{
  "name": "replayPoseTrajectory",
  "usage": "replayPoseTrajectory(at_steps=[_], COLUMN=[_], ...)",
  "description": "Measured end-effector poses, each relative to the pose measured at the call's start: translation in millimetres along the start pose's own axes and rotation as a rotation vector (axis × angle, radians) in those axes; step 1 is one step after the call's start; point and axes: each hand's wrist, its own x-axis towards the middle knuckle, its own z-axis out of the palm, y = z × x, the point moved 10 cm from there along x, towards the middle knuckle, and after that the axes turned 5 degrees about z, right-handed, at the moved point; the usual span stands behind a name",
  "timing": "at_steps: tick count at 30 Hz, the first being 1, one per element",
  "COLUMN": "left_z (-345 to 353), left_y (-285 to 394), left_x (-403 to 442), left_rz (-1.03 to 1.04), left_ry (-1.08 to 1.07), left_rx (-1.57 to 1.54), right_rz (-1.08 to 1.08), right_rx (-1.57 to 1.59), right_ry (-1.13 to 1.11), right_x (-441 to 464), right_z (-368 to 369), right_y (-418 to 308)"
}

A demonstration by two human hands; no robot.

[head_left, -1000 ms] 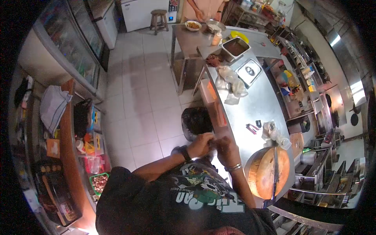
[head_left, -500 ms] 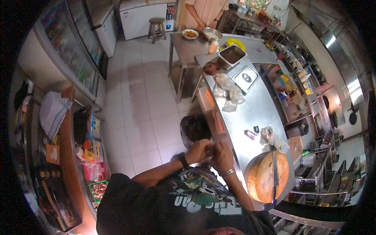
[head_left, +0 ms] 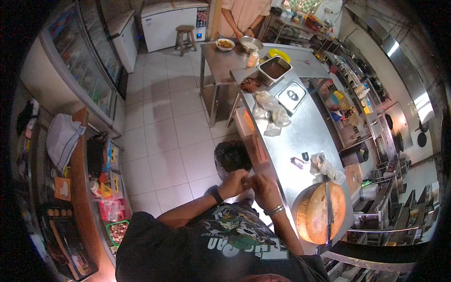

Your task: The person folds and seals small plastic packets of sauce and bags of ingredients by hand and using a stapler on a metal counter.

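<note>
My left hand (head_left: pixel 232 184), with a dark watch on its wrist, is closed in front of my body. Close against it is my right hand (head_left: pixel 266 191), also closed, with a metal bracelet on the wrist. The fingers meet in a pinch, and whatever they hold is too small or hidden to make out. Just beyond them on the floor stands a bin with a black liner (head_left: pixel 233 155). To the right, a round wooden chopping block (head_left: pixel 312 214) sits on the steel table (head_left: pixel 300 136), with a cleaver-like blade (head_left: pixel 329 209) lying across it.
Plastic bags (head_left: pixel 271 112), a steel lid (head_left: pixel 292 97), a deep steel pan (head_left: pixel 275 69) and a small red-and-dark item (head_left: pixel 297 163) lie along the table. Another person (head_left: pixel 244 19) stands at the far end by a metal bowl (head_left: pixel 251 44). Shelves (head_left: pixel 82 155) line the left.
My two hands stay together, dipping and shifting very slightly. The view has tilted a little. The other person's hands remain by the bowl.
</note>
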Motion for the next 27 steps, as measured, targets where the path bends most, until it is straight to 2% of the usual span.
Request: replayPoseTrajectory(at_steps=[6,9,11,14,17,20,24,27], left_z=[2.7,5.5,5.3,5.7,11.4,6.3,13.8,12.8], left_y=[-1.0,0.9,3.0,6.4,1.2,0.8,-5.1,-5.8], left_x=[-5.1,-5.2,-6.7,-8.0,-8.0,-8.0,-9.2,-9.5], left_rz=[-0.040,-0.021,-0.004,-0.025,-0.093,0.005,-0.042,-0.032], left_ry=[-0.025,-0.026,-0.022,-0.049,-0.102,-0.025,-0.078,-0.073], left_rx=[0.018,0.021,0.023,0.023,0.011,0.017,-0.003,-0.030], right_rz=[-0.088,-0.054,0.072,0.104,0.006,0.000,0.089,0.070], right_rx=[0.001,-0.061,-0.024,-0.118,-0.056,0.013,-0.098,0.018], right_ry=[-0.008,-0.052,-0.165,-0.266,-0.156,-0.188,-0.222,-0.155], right_x=[-7.4,-9.9,-15.3,-12.5,-9.8,-7.9,-9.5,-9.4], right_z=[4.3,10.8,31.4,24.9,14.0,11.8,13.0,12.6], right_y=[-0.5,11.4,43.3,25.3,16.0,7.8,15.9,21.2])
